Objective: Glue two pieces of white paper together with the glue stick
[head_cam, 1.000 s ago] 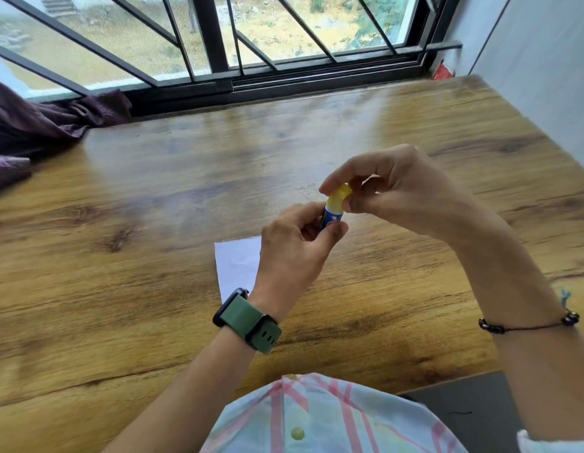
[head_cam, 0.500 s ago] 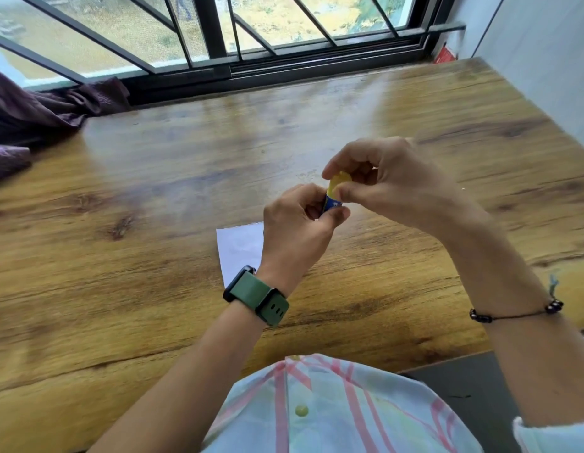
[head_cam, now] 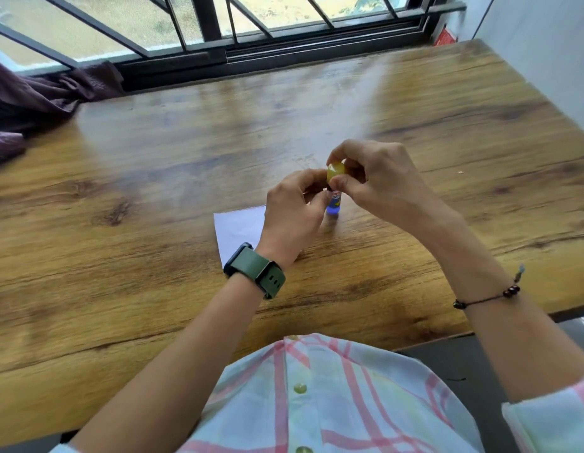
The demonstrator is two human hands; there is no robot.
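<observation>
Both hands are now sitting lower toward the table [head_cam: 121,158], the glue stick [head_cam: 333,204] tipped more upright than a second ago. Left hand [head_cam: 292,217] is gripping the blue body while right hand [head_cam: 375,181] is pinching the yellow cap [head_cam: 335,173]. White paper [head_cam: 240,230] is lying at nine o'clock from the stick, partly hidden under the left wrist. If the cap is pulled askew, it may be jamming or snapping free, flinging the stick.

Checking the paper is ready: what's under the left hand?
White paper lies on the table beneath the left hand. Whether it is one sheet or two is hidden.
</observation>
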